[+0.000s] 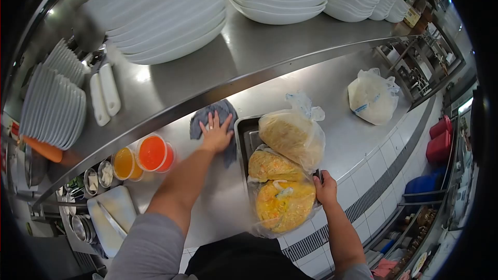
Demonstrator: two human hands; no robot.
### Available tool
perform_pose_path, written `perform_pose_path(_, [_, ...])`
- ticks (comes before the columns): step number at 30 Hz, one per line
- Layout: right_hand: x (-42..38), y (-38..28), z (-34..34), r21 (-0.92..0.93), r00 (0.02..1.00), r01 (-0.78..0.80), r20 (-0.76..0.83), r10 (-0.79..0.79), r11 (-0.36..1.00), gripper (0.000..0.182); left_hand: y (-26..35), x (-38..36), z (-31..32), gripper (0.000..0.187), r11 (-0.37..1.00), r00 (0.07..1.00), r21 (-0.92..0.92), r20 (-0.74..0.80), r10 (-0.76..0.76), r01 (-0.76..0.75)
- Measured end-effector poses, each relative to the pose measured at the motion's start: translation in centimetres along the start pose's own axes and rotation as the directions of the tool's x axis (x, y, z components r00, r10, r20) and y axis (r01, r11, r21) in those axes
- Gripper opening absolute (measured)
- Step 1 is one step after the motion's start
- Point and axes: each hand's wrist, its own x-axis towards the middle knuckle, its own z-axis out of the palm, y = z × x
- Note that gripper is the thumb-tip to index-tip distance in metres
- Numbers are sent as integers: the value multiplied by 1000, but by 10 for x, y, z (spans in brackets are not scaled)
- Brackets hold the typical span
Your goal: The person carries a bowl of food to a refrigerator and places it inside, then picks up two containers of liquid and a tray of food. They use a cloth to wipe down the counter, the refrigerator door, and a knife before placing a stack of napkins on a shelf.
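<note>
My left hand point(217, 134) lies flat with spread fingers on a crumpled grey cloth point(226, 109) on the steel counter. Just right of the cloth is a dark metal tray point(242, 142). On it rest several clear plastic bags: a pale yellowish one with a knotted top point(293, 137), a yellow-orange one point(272, 165) in the middle, and a brighter yellow one point(285, 207) nearest me. With fingers closed, my right hand point(326, 189) grips the tray's right edge, where a short dark part shows. The bags hide most of the tray.
A steel shelf point(259, 46) with stacked white plates point(280, 0) overhangs the counter's back. Left stand tubs of red point(154, 154) and orange point(126, 163) liquid and a cutting board point(111, 212) with a knife point(111, 219). Another bag point(373, 98) sits far right.
</note>
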Motion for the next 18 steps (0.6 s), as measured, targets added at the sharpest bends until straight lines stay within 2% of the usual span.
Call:
perform_pose_path(2, [-1,1,1,-47,1000,-9,6,9,999,28,0,63,2,74,999,998,-48,60,-18,20])
perform_pose_path(3, [1,0,0,-69,1000,-13,6,13,998,28,13,86,-14,72,995,987,-86,159,-38,53])
perform_pose_path(4, [1,-2,0,-65,1000,23,-1,-23,998,26,27,109,-31,70,994,976,-108,219,-5,30])
perform_pose_path(8, [-5,-24,6,-73,997,-11,69,16,997,26,91,168,-52,66,981,905,-124,382,186,-149])
perform_pose_path(10, [-7,-37,13,-89,997,-17,80,25,996,25,124,177,-51,65,872,791,-389,412,452,-296])
perform_pose_path(11, [-6,-41,16,-97,996,-14,88,22,995,25,135,179,-43,65,785,726,-535,398,561,-314])
perform_pose_path(12, [-5,-39,18,-116,995,5,102,7,993,23,141,188,-22,65,572,681,-778,272,680,-260])
perform_pose_path(14, [-3,-28,30,135,993,-87,96,74,987,23,140,179,-38,64,294,739,-948,282,612,119])
perform_pose_path(15, [-2,-23,31,257,990,-128,94,107,958,24,134,175,-60,63,232,752,-885,466,466,404])
perform_pose_path(17, [13,-27,21,180,999,-14,-38,21,984,28,111,156,-76,61,427,912,-860,377,160,281])
perform_pose_path(18, [27,-32,17,138,995,42,-100,-28,990,30,86,131,-69,60,588,991,-808,92,101,15])
